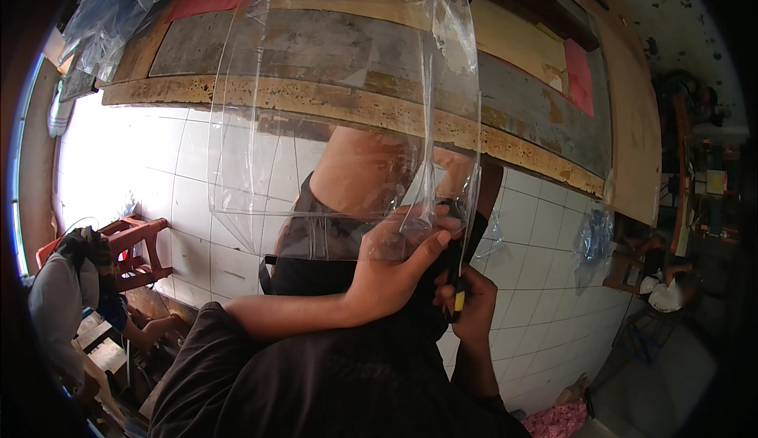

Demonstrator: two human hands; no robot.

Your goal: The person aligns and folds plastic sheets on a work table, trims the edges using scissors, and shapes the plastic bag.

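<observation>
1. Head camera looks down on my left hand (395, 268), which reaches across my body and pinches the lower edge of a large clear plastic sheet-like bag (339, 114) between thumb and fingers.
2. That clear plastic bag stands upright in front of me, rising from my left hand toward the top of the view, its right side creased into a long vertical fold.
3. My right hand (472, 304) sits just below and right of my left one, fingers curled tight around a small tool with a black and yellow handle (458, 300); the tool's upper end runs up along the bag's right edge, and whether it touches the plastic I cannot tell.
4. Behind the bag lies a worn wooden workbench with a grey top (332, 59), and below it a white tiled floor (537, 280).
5. At lower left another person in a grey top (59, 296) crouches beside a red wooden stool (138, 240).
6. More crumpled clear plastic (592, 240) hangs off the bench's right end.
</observation>
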